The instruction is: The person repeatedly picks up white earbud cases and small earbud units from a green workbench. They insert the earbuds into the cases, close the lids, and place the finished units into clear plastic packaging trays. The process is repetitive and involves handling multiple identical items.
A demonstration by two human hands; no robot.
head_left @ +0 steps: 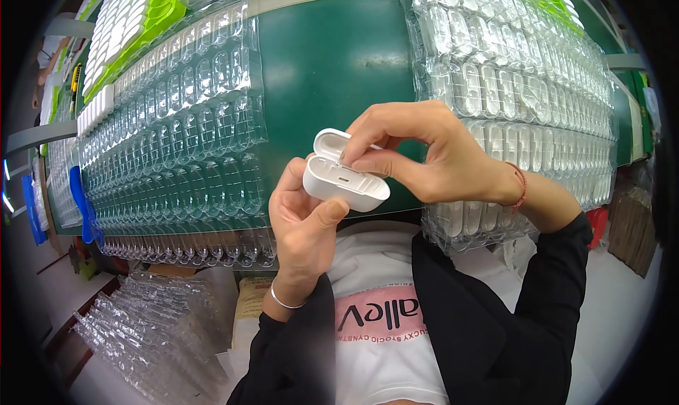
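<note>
A small white earbud charging case (338,184) with its lid flipped up rests in my left hand (300,228). The left thumb presses on the case's near side and the fingers curl around its left end. A slot shows inside the case. My right hand (442,150) reaches in from the right, thumb and forefinger pinched together at the hinge between lid and body. Whatever those fingertips hold is hidden or too small to name.
Under my hands lies a green work surface (332,59). Clear plastic blister trays (191,133) cover its left side. Other clear trays (520,94), filled with white pieces, are stacked on the right. A bright green tray (159,13) holds white parts at far left. Below, more clear trays (152,341) are piled.
</note>
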